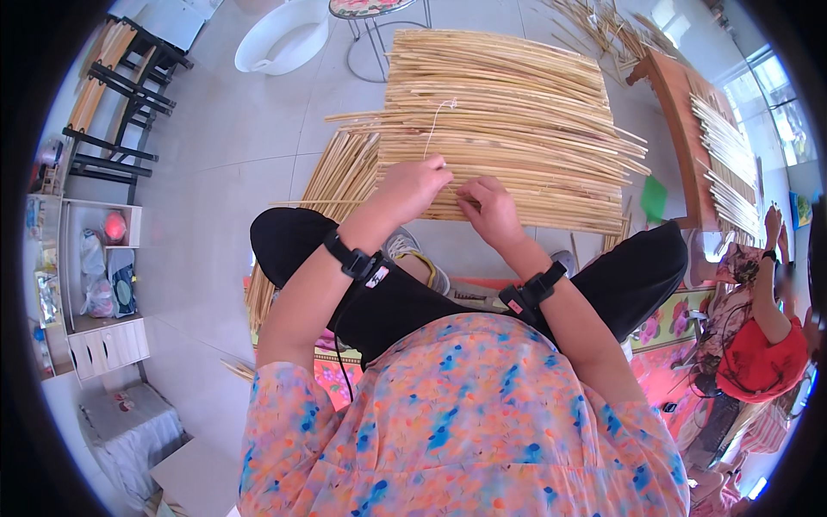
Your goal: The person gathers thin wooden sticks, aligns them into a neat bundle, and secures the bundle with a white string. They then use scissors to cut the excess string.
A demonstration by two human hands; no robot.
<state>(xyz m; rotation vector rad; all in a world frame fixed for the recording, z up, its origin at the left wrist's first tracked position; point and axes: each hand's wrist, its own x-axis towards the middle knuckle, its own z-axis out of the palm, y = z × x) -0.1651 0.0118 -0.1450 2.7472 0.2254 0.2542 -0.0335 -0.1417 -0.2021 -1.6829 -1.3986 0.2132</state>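
A broad layer of long straw-coloured reed stalks [508, 95] lies in front of me, side by side, with uneven ends. My left hand [412, 187] is closed over its near part, fingertips pinched. To the right of it, my right hand [493, 212] also pinches close to the near edge, thumb and fingers together. What either pinch holds is too small to make out. A thin white string [432, 129] curls over the stalks and runs down to the knuckles of my left hand; whether it is gripped there cannot be seen.
More stalks [340, 164] lie slanted at the left of the layer. A white basin [284, 39] and a round stool [379, 9] stand beyond. At right is a wooden bench [676, 129] bearing pale sticks [724, 142]; a person in red [762, 353] is nearby.
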